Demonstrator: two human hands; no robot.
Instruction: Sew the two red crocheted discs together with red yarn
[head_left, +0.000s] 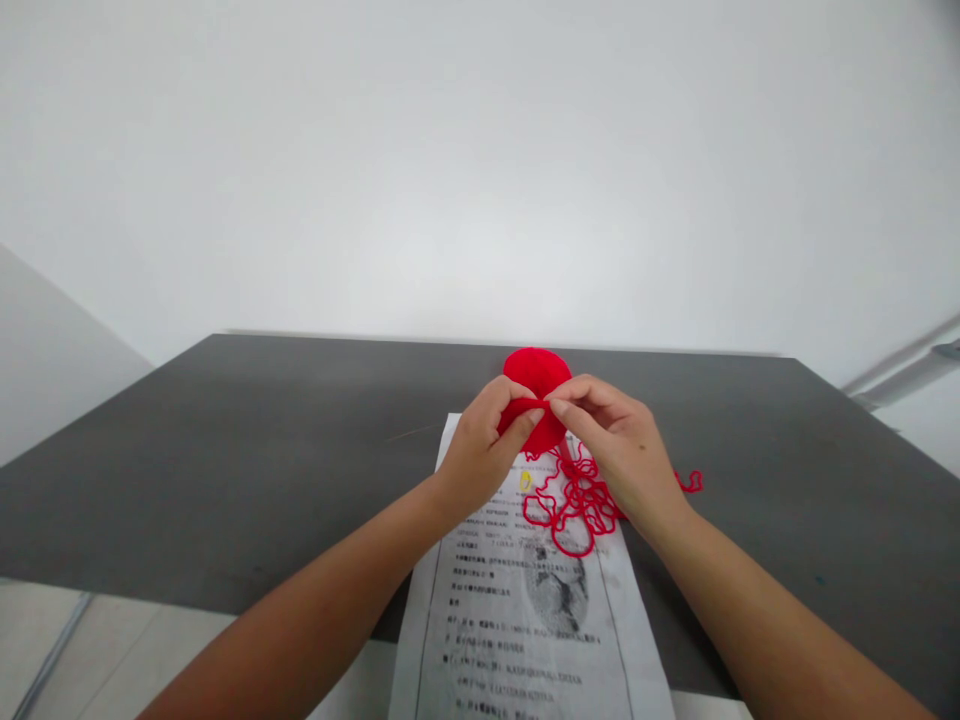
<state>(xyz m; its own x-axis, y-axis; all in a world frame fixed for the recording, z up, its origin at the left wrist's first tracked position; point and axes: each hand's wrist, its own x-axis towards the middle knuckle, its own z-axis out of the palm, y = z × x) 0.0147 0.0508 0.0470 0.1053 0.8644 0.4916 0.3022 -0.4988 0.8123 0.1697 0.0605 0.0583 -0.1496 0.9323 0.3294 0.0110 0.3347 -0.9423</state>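
Red knitted or crocheted-looking fabric (546,433) is pinched between my two hands, raised above a printed sheet. My left hand (480,440) grips its left side, thumb in front and fingers behind. On the right, my right hand (626,435) pinches the folded upper edge between thumb and index finger, close to the left fingertips. Just beyond the fingers shows a rounded red form (536,368); whether it is part of the same piece or a separate ball, I cannot tell. Loose red yarn (581,500) lies tangled below the hands, partly hidden by my right hand.
The printed sheet (517,640), with text and a dark picture, hangs over the near edge of the dark grey table (247,470). A small yellow loop (526,481) sits on the paper. A white wall (450,180) rises behind the table.
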